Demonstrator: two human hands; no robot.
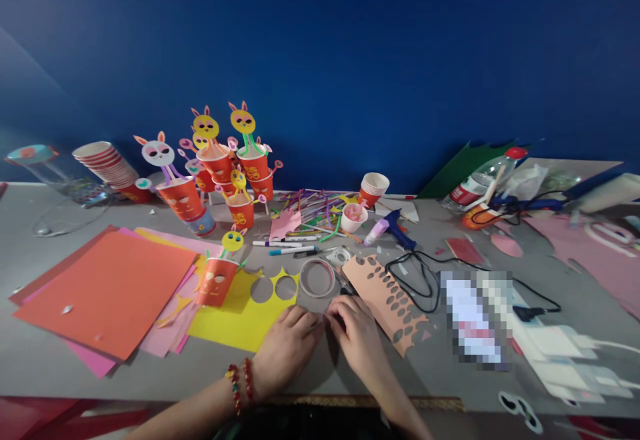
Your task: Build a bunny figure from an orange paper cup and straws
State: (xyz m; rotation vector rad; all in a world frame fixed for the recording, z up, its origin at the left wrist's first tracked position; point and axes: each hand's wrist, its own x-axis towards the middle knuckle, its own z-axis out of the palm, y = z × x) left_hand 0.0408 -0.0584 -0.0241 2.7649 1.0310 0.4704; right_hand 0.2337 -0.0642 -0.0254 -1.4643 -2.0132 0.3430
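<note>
My left hand and my right hand meet over the table's front middle, fingertips pinched close together. Whatever lies between the fingertips is too small or hidden to name. Just beyond them is a roll of clear tape lying flat. The left hand rests by a yellow paper sheet with round holes cut out. Beside the right hand lies a peach paper strip full of small oval holes. A red paper cup with a yellow rabbit head stands on the yellow sheet's left part.
Orange and pink paper sheets lie at left. Several red cups with rabbit heads stand behind. Farther right are pipe cleaners, a glue stick, a blue glue gun with a black cord, a bottle and a white power strip.
</note>
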